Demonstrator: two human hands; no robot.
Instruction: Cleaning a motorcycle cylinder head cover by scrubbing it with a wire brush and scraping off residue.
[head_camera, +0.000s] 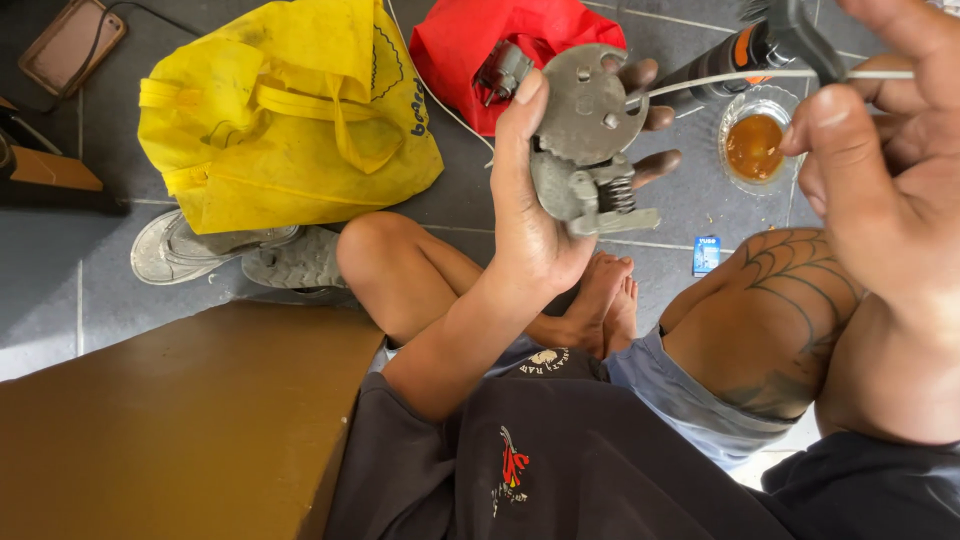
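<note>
Metal mechanism (590, 140), round plate w/ spring below, sits clamped in left hand (535, 215): thumb on near edge, fingertips (655, 165) curled behind, holding it steady, face up. Right hand (880, 170) pinches thin white rod (740, 82), tip at plate edge; amber dish (755, 140) on tiles beyond fingers.

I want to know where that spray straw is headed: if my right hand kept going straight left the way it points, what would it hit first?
Most likely the grey metal part held in your left hand. The thin straw in your right hand already reaches its disc, though depth is hard to judge.
</note>
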